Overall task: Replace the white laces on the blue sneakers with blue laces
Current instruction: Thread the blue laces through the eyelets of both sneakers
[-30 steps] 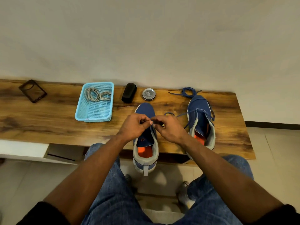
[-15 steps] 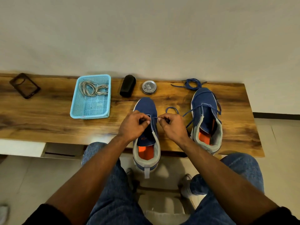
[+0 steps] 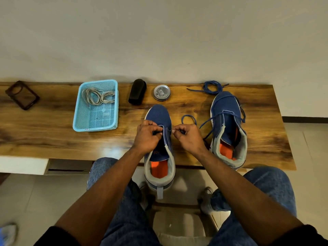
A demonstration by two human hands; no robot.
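Sneaker number one (image 3: pixel 159 139) hangs heel-first over the bench (image 3: pixel 53 139) edge, between the person's knees. Left hand (image 3: pixel 147 137) grips its eyelet edge; right hand (image 3: pixel 189 139) pinches a blue lace (image 3: pixel 189 119) at the other side. Beside it sits the second sneaker (image 3: pixel 228 128), loosely threaded. Farther back, white laces (image 3: pixel 96 96) lie in a light-blue basket (image 3: pixel 95 125).

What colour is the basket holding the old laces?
Light blue; the basket shows best in the head view, the only one.
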